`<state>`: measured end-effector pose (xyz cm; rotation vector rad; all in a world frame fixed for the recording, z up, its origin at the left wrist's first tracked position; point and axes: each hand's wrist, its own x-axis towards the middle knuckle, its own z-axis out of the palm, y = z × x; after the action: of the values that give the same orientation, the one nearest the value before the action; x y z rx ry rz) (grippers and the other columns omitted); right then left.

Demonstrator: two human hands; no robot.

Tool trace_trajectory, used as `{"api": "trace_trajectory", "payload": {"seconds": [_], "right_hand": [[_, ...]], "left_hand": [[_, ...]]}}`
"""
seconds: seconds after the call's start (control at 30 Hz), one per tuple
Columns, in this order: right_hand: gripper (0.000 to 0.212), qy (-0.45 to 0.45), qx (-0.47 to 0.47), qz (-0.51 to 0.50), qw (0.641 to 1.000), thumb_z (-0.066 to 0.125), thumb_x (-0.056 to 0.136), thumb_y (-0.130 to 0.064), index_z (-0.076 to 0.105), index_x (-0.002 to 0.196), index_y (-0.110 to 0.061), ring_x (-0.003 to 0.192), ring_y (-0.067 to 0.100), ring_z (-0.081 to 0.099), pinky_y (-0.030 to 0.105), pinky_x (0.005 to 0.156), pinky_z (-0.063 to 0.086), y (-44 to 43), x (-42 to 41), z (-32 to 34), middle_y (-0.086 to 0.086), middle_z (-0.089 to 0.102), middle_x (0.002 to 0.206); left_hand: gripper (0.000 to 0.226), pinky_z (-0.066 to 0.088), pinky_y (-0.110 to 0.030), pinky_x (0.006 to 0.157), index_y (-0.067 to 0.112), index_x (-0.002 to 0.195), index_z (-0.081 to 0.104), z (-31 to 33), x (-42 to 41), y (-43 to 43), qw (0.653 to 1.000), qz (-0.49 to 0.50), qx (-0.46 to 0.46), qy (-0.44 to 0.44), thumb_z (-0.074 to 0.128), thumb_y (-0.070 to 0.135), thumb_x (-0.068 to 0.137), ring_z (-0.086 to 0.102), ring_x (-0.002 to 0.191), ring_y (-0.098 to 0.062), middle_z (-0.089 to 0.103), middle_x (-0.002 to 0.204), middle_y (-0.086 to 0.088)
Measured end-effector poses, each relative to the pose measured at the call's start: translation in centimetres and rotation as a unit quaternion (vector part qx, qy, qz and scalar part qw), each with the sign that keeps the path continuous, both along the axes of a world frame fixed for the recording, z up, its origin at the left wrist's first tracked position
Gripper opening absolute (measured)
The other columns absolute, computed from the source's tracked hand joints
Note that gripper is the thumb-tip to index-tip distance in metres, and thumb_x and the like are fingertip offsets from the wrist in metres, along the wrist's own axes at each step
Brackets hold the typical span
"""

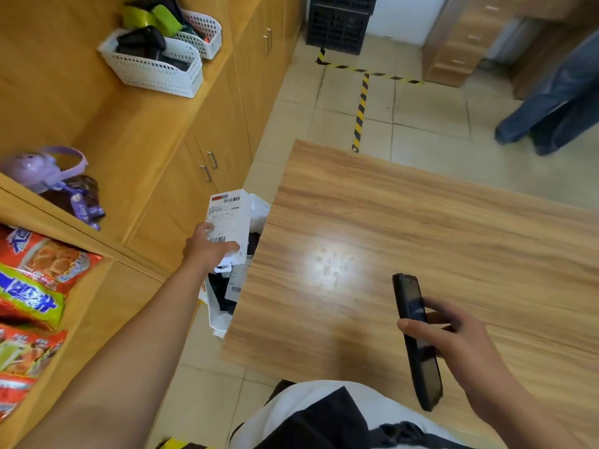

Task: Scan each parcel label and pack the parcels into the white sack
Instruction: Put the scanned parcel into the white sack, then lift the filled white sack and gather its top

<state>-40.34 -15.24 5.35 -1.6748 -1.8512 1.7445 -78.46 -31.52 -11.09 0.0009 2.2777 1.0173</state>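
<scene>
A white parcel (230,222) is held in the grip of the left hand (207,246), fingers curled round its lower end, label side up (two barcodes are seen on it). Just below that grip the white sack (216,315) is seen open against the edge of the surface (389,222), with other labelled parcels (236,280) inside. A black scanner (411,306) is clasped in the right hand (453,338), its grip held over the surface.

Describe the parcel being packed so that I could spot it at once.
Find the big wooden table; against its left edge sits the open white sack. Over it the left hand holds a white parcel. Unlike the dark parcels in the sack, it is white, with a printed label showing barcodes.
</scene>
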Motion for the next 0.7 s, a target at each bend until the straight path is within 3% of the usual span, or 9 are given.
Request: {"api": "trace_trajectory", "payload": {"seconds": [0.1,0.2,0.3,0.37,0.43,0.6,0.7], "right_hand": [[0.083,0.005,0.0,-0.015,1.0,0.088,0.042,-0.047,0.068,0.119,-0.025,0.086,0.024,0.069,0.039,0.068,0.052,-0.3,0.1,0.2,0.005,0.071,0.099],[0.094,0.017,-0.008,-0.037,0.999,0.086,0.032,-0.055,0.068,0.12,-0.025,0.088,0.024,0.07,0.04,0.072,0.052,-0.2,0.5,0.5,0.006,0.07,0.101],[0.109,0.029,-0.01,-0.048,0.998,0.088,0.02,-0.068,0.069,0.119,-0.026,0.09,0.025,0.07,0.044,0.076,0.054,0.0,1.0,0.9,0.007,0.07,0.1],[0.112,0.034,-0.011,-0.06,0.998,0.086,0.017,-0.071,0.07,0.118,-0.025,0.09,0.026,0.071,0.048,0.077,0.054,0.3,1.4,1.2,0.008,0.07,0.099],[0.112,0.04,-0.011,-0.078,0.996,0.087,0.017,-0.07,0.069,0.118,-0.025,0.09,0.028,0.071,0.053,0.081,0.054,0.6,1.8,1.3,0.009,0.07,0.1],[0.098,0.052,-0.017,-0.113,0.992,0.088,0.031,-0.056,0.067,0.122,-0.025,0.093,0.029,0.07,0.057,0.087,0.053,1.7,3.9,1.7,0.012,0.069,0.105],[0.108,0.054,-0.01,-0.14,0.989,0.089,0.024,-0.063,0.066,0.122,-0.025,0.094,0.029,0.07,0.057,0.088,0.053,2.7,6.1,1.5,0.012,0.069,0.107]], "left_hand": [[0.088,0.047,-0.033,0.071,0.027,0.143,0.039,-0.6,-0.3,1.0,0.999,-0.02,-0.042,0.008,0.087,0.033,0.07,0.052,0.118,-0.031,0.046,0.14,-0.006],[0.101,0.046,-0.042,0.083,0.029,0.154,0.022,-0.6,0.2,1.7,0.996,-0.032,-0.088,-0.016,0.081,0.05,0.074,0.038,0.133,-0.038,0.028,0.152,-0.012],[0.092,0.045,-0.048,0.1,0.028,0.153,0.026,-0.1,1.8,2.4,0.999,-0.037,-0.02,-0.016,0.074,0.053,0.079,0.043,0.132,-0.033,0.037,0.152,-0.005],[0.075,0.047,-0.042,0.096,0.025,0.147,0.038,0.9,3.8,3.2,0.999,-0.039,0.029,0.001,0.072,0.043,0.084,0.052,0.119,-0.025,0.051,0.139,0.002],[0.059,0.048,-0.039,0.088,0.026,0.141,0.046,2.1,6.5,4.2,0.997,-0.048,0.059,-0.003,0.069,0.035,0.087,0.054,0.107,-0.019,0.051,0.129,0.007],[0.036,0.049,-0.037,0.091,0.027,0.125,0.06,4.5,13.2,8.2,0.983,-0.151,0.101,-0.024,0.065,0.021,0.091,0.055,0.112,-0.018,0.054,0.124,0.004],[0.026,0.047,-0.031,0.077,0.031,0.112,0.064,5.4,17.2,11.3,0.968,-0.208,0.131,-0.05,0.066,0.019,0.089,0.061,0.103,-0.017,0.06,0.122,0.003]]}}
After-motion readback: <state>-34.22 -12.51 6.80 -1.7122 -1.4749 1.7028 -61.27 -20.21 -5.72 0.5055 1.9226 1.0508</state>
